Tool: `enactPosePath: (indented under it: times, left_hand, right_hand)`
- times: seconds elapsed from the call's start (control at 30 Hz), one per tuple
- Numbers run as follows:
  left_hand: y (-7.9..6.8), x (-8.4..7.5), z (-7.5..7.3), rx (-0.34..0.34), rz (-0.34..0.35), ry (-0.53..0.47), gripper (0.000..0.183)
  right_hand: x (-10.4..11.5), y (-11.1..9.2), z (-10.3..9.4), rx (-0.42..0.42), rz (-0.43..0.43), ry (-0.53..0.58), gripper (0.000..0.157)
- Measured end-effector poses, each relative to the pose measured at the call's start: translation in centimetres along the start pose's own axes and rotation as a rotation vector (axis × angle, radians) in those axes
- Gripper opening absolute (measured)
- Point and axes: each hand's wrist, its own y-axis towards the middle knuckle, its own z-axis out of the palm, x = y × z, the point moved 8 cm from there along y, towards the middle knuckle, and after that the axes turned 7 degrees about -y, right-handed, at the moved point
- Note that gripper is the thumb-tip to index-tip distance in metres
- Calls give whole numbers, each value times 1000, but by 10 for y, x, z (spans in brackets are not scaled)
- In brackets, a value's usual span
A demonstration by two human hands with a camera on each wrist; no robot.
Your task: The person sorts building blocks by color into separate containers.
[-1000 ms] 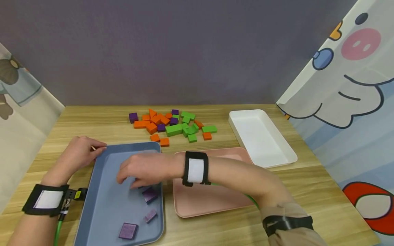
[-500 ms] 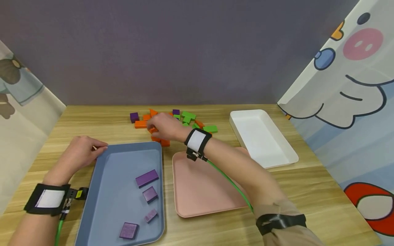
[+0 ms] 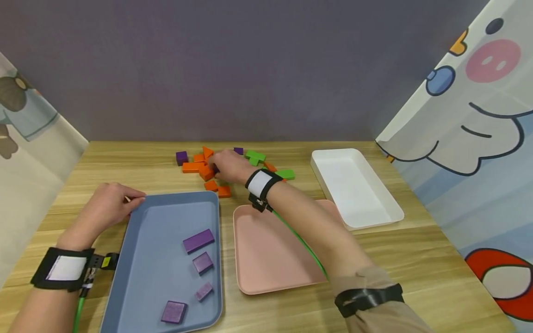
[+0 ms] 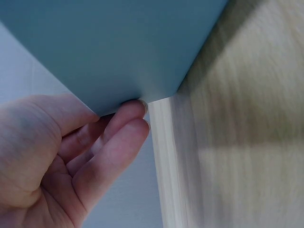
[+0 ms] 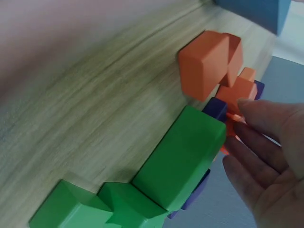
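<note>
My left hand pinches the far left corner of a blue tray. In the left wrist view, the thumb and fingertips meet at the tray's edge. Several purple blocks lie in this tray. My right hand is over a pile of loose blocks behind the trays. Its fingers reach down around a small purple block, between a long green block and orange blocks. In the right wrist view the thumb and fingers stand slightly apart; the hand covers part of the pile in the head view.
A pink tray lies under my right forearm, and a white tray stands behind it at the right. Another purple block sits at the pile's left end. A grey wall closes off the back of the wooden table.
My right hand has gone from above the blue tray to the block pile at the back, uncovering the long purple block. Over the last half second it shifted slightly. The left hand stays put.
</note>
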Motion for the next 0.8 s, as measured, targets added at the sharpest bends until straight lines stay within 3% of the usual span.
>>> enactPosePath:
  times: [0.23,0.8]
  left_hand:
    - [0,0,1,4,-12,-6,24]
    - [-1,0,0,6,-22,-3,24]
  right_hand:
    - [-9,3,6,19,52,-53,15]
    - [-6,2,22,38,19,-49,15]
